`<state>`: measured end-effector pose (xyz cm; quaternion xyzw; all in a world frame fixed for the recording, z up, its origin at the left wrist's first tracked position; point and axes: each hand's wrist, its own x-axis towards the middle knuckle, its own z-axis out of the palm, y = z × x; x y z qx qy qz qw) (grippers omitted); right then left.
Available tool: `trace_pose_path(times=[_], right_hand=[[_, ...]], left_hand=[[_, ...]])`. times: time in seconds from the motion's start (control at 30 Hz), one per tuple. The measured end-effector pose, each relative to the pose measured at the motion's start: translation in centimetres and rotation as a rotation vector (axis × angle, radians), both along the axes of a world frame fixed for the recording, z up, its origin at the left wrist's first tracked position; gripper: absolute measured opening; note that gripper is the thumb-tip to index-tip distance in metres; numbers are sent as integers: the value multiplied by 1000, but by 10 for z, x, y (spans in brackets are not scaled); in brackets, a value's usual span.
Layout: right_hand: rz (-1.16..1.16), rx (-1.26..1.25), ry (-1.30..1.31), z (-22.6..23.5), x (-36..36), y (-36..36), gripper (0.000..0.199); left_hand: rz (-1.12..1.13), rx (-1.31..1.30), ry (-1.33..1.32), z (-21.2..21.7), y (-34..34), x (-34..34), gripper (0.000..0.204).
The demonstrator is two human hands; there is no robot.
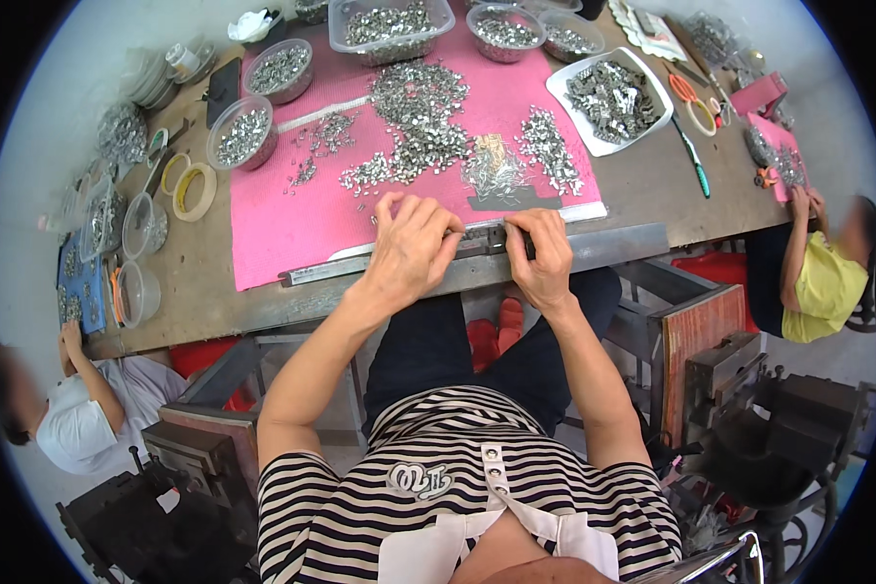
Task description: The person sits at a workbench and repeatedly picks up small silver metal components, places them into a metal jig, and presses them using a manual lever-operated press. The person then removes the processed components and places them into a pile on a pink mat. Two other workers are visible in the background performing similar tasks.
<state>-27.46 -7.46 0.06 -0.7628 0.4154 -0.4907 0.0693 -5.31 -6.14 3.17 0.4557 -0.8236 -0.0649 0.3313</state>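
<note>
My left hand (411,241) is over the front of a pink mat, its fingers bent and thumb and fingertips close together above a long metal bar (336,267). Whatever they pinch is too small to make out. Thumb and forefinger of my right hand (542,255) close at a small dark metal block (495,237) on the bar; any piece between them is hidden. Just beyond my hands lie a heap of small shiny metal parts (428,127), a bundle of thin metal pins (496,180) and a smaller pile of metal parts (551,156).
Clear tubs (280,70) of metal parts line the mat's far side. A white basket (664,115) with metal pieces stands right, near orange-handled scissors (684,90) and a green pen-like tool (701,179). Tape rolls (196,193) lie left. One person works on each side.
</note>
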Motion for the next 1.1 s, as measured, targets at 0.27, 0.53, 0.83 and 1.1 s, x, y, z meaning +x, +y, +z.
trace_pose_path(times=[0.27, 0.53, 0.83, 1.1], right_hand=[[3, 23, 4, 1, 1, 1, 18], [-9, 20, 12, -1, 1, 0, 18], [71, 64, -13, 2, -4, 5, 27], [134, 61, 38, 2, -2, 5, 34]], left_hand=[[4, 17, 48, -5, 6, -3, 10], [69, 104, 110, -7, 4, -8, 23], [219, -25, 68, -1, 27, 5, 42], [350, 14, 90, -34, 55, 31, 48]])
